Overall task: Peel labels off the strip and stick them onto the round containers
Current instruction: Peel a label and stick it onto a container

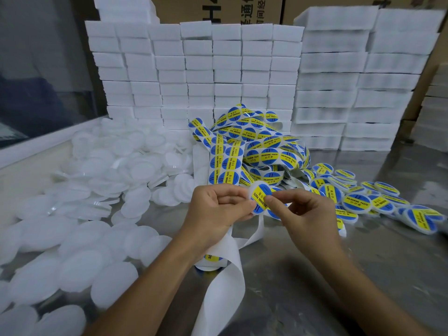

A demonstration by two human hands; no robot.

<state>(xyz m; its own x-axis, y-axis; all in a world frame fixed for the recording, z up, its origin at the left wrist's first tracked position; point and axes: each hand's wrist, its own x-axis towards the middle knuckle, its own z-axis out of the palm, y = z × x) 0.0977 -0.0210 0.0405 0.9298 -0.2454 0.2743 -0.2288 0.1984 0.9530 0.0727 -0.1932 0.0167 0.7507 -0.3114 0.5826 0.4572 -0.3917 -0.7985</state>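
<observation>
Centrally, both hands pinch one labelled container (260, 200): left hand (215, 209), right hand (300, 212); its contents hidden.

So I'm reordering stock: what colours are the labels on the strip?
Blue circles with a yellow band and dark text, clearest on the strip in the head view.

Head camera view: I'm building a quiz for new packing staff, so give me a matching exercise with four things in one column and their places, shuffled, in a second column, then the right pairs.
Things:
1. unlabelled white containers
2. labelled containers
3. tangled label strip
4. empty backing strip

Places:
A. heaped in the middle, in front of the stacked white boxes
B. hanging down from the left hand
C. piled on the left of the table
D. spread out right of the right hand

Pairs: 1-C, 2-D, 3-A, 4-B
</observation>
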